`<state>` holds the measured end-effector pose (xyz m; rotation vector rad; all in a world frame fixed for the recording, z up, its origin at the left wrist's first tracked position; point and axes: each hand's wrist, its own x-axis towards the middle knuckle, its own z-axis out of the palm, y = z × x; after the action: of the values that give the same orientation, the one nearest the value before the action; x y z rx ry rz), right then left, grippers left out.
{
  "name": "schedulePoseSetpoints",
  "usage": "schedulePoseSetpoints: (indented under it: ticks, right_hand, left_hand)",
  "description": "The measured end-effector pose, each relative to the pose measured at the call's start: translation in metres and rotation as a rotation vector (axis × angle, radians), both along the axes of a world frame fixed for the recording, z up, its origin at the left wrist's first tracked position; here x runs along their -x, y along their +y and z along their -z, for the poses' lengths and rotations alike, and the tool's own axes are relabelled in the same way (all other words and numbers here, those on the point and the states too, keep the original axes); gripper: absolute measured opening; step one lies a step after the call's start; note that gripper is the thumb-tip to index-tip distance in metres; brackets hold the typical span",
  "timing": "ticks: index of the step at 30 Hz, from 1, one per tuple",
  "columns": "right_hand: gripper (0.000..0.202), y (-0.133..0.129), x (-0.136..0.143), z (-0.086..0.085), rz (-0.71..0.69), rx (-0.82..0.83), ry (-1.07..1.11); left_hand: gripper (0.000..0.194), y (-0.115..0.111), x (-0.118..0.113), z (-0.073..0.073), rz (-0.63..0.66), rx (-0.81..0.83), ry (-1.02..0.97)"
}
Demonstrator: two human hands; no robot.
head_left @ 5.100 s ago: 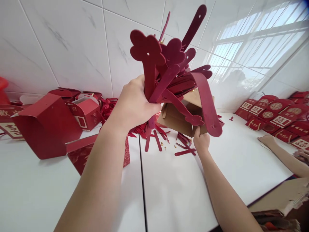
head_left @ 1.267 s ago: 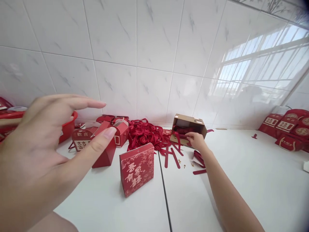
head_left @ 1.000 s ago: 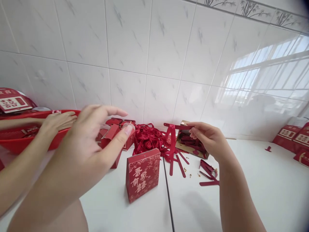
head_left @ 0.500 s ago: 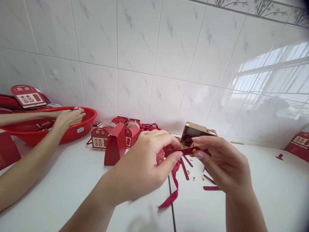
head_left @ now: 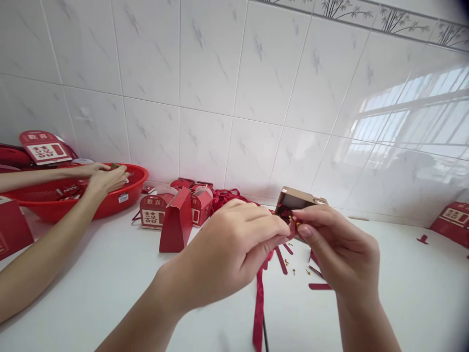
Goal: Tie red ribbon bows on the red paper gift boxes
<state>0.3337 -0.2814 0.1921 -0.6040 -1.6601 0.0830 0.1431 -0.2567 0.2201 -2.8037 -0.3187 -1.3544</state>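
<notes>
In the middle of the view, my left hand (head_left: 234, 244) is closed, thumb and fingers pinching a small dark red strap (head_left: 292, 229). My right hand (head_left: 340, 244) pinches a gold split-pin fastener (head_left: 298, 225) at the strap's end; the fingertips of both hands almost meet and hide most of the strap. A dark red ribbon (head_left: 258, 313) hangs down below my left hand; its upper part is hidden. Several loose red strips (head_left: 281, 260) and small gold fasteners (head_left: 293, 272) lie on the white table under my hands, near a thin pointed tool (head_left: 315, 272).
Folded red gift boxes (head_left: 176, 222) stand left of my hands, before a heap of red ribbon (head_left: 230, 195). An open cardboard box (head_left: 300, 196) sits by the tiled wall. At left, another person's hands (head_left: 108, 178) work over a red basin (head_left: 135, 188). More red packaging (head_left: 452, 220) lies far right.
My left hand has moved right along the strap, close to my right fingertips, and the strap is now bent. The ribbon hangs straighter. The other person's hands now hold a small brownish item.
</notes>
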Motion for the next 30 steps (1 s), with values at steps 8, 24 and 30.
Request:
schedulePoseSetpoints:
  ticks: [8, 24, 30]
  right_hand:
    - [0.028, 0.001, 0.0, 0.006, -0.181, -0.015, 0.001]
    - [0.005, 0.01, 0.029, 0.012, -0.541, 0.229, 0.426]
    - [0.001, 0.011, 0.034, 0.018, -0.34, 0.24, 0.489]
  left_hand:
    - [0.015, -0.003, 0.011, -0.008, 0.103, 0.087, 0.002]
    - [0.022, 0.017, -0.009, 0.003, 0.148, -0.084, -0.287]
    - [0.017, 0.025, -0.01, 0.006, 0.058, -0.187, -0.301]
